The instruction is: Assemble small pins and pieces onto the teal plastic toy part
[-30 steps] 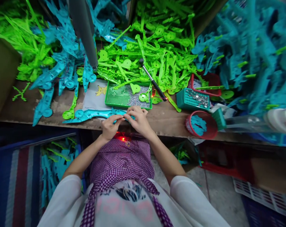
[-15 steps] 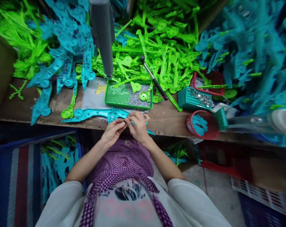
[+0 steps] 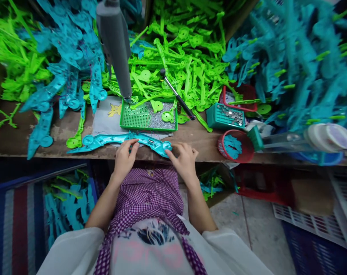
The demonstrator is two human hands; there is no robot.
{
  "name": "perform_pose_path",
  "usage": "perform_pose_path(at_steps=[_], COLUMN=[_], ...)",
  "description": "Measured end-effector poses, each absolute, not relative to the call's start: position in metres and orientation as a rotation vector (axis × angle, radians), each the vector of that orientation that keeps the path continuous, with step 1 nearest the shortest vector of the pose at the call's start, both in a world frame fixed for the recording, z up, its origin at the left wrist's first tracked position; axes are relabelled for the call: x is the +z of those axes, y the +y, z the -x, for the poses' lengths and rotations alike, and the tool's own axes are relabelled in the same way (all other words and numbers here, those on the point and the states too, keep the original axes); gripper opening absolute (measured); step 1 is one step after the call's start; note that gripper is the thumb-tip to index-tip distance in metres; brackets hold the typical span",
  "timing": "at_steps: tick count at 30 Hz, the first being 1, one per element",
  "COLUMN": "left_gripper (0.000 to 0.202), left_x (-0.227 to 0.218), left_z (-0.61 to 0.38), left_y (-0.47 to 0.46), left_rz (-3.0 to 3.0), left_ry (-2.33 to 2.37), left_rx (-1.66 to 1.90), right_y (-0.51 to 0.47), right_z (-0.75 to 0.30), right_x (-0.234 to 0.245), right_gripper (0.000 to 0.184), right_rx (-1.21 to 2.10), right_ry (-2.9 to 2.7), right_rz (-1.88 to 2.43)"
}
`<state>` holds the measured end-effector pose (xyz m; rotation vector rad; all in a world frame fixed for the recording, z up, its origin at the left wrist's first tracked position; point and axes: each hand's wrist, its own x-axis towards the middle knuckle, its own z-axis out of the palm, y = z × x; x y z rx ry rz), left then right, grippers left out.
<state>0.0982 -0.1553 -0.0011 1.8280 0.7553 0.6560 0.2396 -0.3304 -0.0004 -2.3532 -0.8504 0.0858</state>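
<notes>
Your left hand [image 3: 124,157] rests at the bench [image 3: 21,141] edge, wrist low, fingers together and pressing on the middle of the long teal plastic piece [image 3: 119,139]; that piece lies flat along the front edge, just at 6 o'clock of the green tray [image 3: 133,121]; it looks light, stiff and thin, likely to flex or snap, so hold it near its thicker middle; your right hand [image 3: 185,160] sits at 3 o'clock of the piece's round end, fingers spread, index tip touching it.
</notes>
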Motion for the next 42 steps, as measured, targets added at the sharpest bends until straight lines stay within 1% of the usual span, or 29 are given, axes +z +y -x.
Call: perform_pose_path(at_steps=[2,3,6,8,11,13,14,16,17,19,20,21,22,23,24,27,30,33,35,39,42], left_gripper=[0.023,0.028,0.049,0.058,0.057,0.050,0.043,0.024,0.017,0.011,0.011,0.011,0.011,0.012,0.013,0.015,0.015,0.016,0.017,0.024,0.027], left_x=[-0.004,-0.005,-0.009,-0.011,-0.012,-0.013,-0.013,-0.015,-0.017,-0.023,-0.025,-0.028,-0.030,-0.031,-0.032,-0.029,-0.022,-0.017,-0.015,-0.018,-0.026], left_z=[-0.103,-0.104,-0.104,-0.101,-0.100,-0.101,-0.101,-0.102,-0.102,-0.100,-0.099,-0.098,-0.096,-0.095,-0.094,-0.095,-0.098,-0.093,-0.080,-0.042,-0.024], left_y=[-0.153,-0.153,-0.157,-0.161,-0.163,-0.163,-0.162,-0.162,-0.162,-0.163,-0.163,-0.164,-0.164,-0.164,-0.164,-0.160,-0.155,-0.154,-0.155,-0.151,-0.144], left_rz=[-1.983,-2.056,-2.324,-2.495,-2.637,-2.666,-2.669,-2.667,-2.668,-2.674,-2.674,-2.666,-2.649,-2.629,-2.611,-2.593,-2.583,-2.574,-2.631,-2.775,-2.743], left_ry=[0.677,0.640,0.516,0.445,0.397,0.404,0.428,0.505,0.540,0.542,0.516,0.488,0.467,0.452,0.443,0.416,0.357,0.257,0.209,0.215,0.227], left_rx=[0.618,0.592,0.438,0.342,0.271,0.267,0.290,0.392,0.463,0.604,0.667,0.721,0.764,0.792,0.802,0.711,0.563,0.570,0.627,0.636,0.598], right_y=[-0.330,-0.328,-0.316,-0.304,-0.290,-0.294,-0.302,-0.331,-0.349,-0.381,-0.393,-0.400,-0.402,-0.399,-0.393,-0.360,-0.335,-0.332,-0.342,-0.378,-0.405], right_z=[-0.243,-0.246,-0.261,-0.272,-0.282,-0.281,-0.278,-0.268,-0.260,-0.240,-0.228,-0.214,-0.201,-0.188,-0.176,-0.152,-0.148,-0.153,-0.162,-0.196,-0.226], right_x=[0.002,0.004,0.015,0.029,0.058,0.074,0.079,0.075,0.066,0.036,0.019,0.001,-0.015,-0.030,-0.042,-0.061,-0.066,-0.067,-0.066,-0.056,-0.039], right_gripper=[0.033,0.032,0.027,0.028,0.031,0.033,0.034,0.038,0.041,0.038,0.034,0.033,0.039,0.048,0.054,0.053,0.049,0.044,0.042,0.037,0.036], right_rx=[0.164,0.191,0.227,0.216,0.119,0.099,0.136,0.355,0.548,1.058,1.188,1.201,1.166,1.064,1.027,0.877,0.796,0.942,1.000,0.922,0.867], right_ry=[-0.874,-0.858,-0.744,-0.654,-0.552,-0.549,-0.566,-0.636,-0.682,-0.801,-0.773,-0.697,-0.575,-0.441,-0.405,-0.259,-0.168,-0.239,-0.241,-0.124,-0.084], right_rz=[2.413,2.405,2.262,2.122,1.891,1.773,1.753,1.789,1.810,1.758,1.729,1.706,1.681,1.655,1.648,1.608,1.558,1.454,1.392,1.442,1.491])
